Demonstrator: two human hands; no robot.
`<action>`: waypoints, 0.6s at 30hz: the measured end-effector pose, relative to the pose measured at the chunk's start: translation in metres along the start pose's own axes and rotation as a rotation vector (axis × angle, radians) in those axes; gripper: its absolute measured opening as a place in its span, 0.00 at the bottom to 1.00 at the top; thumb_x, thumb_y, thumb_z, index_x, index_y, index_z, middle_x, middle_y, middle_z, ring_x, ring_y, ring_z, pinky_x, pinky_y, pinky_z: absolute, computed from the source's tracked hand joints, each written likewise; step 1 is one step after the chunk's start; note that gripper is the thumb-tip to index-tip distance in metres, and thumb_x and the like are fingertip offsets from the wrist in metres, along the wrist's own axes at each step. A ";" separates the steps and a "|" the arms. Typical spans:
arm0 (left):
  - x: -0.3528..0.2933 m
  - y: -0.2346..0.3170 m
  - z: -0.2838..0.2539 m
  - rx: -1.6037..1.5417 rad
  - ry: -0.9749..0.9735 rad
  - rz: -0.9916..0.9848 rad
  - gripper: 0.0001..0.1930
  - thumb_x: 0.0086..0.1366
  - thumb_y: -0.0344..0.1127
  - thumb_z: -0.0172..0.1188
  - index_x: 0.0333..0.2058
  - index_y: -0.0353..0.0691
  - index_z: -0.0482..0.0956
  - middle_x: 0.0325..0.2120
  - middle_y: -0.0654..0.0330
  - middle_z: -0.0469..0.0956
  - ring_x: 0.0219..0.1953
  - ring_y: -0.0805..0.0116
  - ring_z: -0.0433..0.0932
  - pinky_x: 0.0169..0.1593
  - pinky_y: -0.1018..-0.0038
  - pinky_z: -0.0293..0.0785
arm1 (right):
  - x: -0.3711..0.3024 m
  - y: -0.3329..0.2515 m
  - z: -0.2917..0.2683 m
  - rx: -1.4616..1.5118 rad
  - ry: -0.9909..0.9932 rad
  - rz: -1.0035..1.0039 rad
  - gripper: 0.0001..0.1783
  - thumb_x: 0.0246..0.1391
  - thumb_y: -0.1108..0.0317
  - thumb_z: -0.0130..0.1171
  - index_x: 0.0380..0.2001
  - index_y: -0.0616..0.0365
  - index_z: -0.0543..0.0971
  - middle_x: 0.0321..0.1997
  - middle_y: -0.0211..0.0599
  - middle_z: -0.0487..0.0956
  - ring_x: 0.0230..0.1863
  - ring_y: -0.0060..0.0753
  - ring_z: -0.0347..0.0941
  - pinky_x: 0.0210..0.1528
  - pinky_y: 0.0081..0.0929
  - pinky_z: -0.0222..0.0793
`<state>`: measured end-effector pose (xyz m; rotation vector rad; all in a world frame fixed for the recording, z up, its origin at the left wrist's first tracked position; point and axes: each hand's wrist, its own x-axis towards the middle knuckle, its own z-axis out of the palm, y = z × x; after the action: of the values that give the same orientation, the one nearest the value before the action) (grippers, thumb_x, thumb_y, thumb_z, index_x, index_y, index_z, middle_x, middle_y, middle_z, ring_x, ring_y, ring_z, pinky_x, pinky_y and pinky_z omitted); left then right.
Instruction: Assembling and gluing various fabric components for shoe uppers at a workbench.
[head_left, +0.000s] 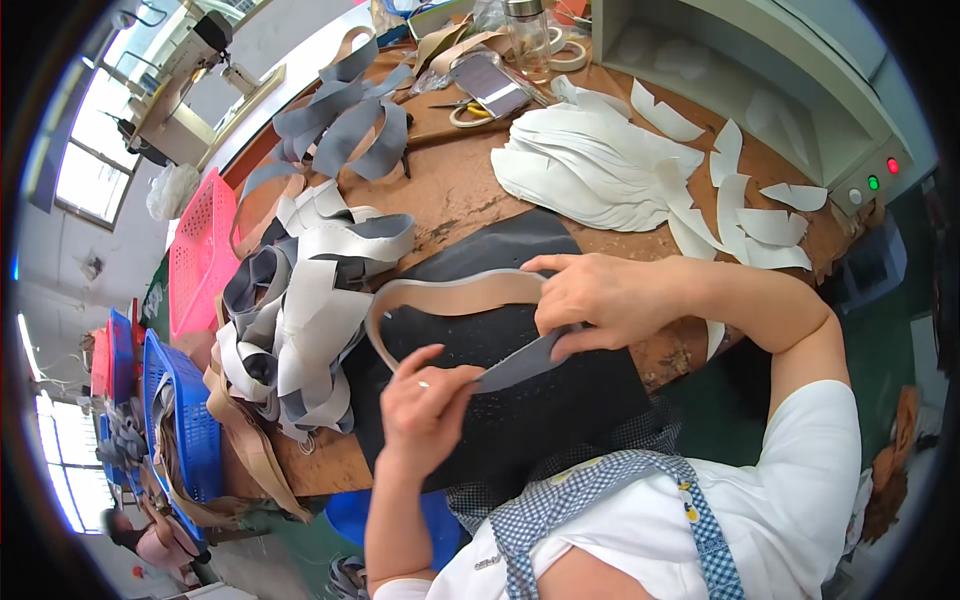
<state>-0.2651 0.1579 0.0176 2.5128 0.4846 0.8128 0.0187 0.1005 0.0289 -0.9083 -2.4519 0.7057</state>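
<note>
Both hands hold a curved leather-like strip [455,296], tan on one face and grey on the other, looped above a black sheet [500,420] on the table. My left hand [425,405] pinches the near edge of its grey part, thumb and forefinger together. At the other side my right hand [595,300] grips the strip, fingers over its far end and thumb at the grey part. Just left of the loop lies a pile of white and grey strips [315,310], some curled.
White cut pieces [590,165] are stacked at the far right, before a grey machine [850,150] with lit buttons. Behind them lie a phone [490,85], scissors [468,112], tape [568,55] and a glass bottle [527,40]. Pink [200,255] and blue baskets [190,410] stand left.
</note>
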 end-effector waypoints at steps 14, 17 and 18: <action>0.021 0.024 0.006 0.045 -0.374 0.124 0.10 0.50 0.26 0.68 0.31 0.41 0.76 0.24 0.60 0.74 0.33 0.60 0.78 0.59 0.57 0.68 | -0.018 -0.023 0.046 -0.045 0.290 0.016 0.09 0.47 0.65 0.66 0.26 0.56 0.76 0.27 0.35 0.77 0.35 0.40 0.75 0.45 0.37 0.69; 0.013 0.028 0.008 0.001 -0.415 0.064 0.11 0.50 0.27 0.69 0.31 0.39 0.77 0.23 0.59 0.75 0.33 0.59 0.78 0.58 0.56 0.69 | -0.017 -0.026 0.055 -0.053 0.284 -0.009 0.08 0.47 0.66 0.66 0.25 0.55 0.76 0.25 0.33 0.76 0.35 0.37 0.75 0.46 0.36 0.68; 0.011 0.031 0.011 0.000 -0.417 0.008 0.11 0.49 0.28 0.71 0.31 0.38 0.78 0.22 0.59 0.75 0.31 0.58 0.78 0.57 0.56 0.70 | -0.015 -0.024 0.057 -0.083 0.283 -0.025 0.08 0.47 0.66 0.65 0.24 0.54 0.76 0.25 0.32 0.76 0.34 0.36 0.75 0.47 0.35 0.68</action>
<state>-0.2446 0.1336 0.0307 2.5872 0.3296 0.2729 -0.0132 0.0570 -0.0048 -0.9373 -2.2497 0.4351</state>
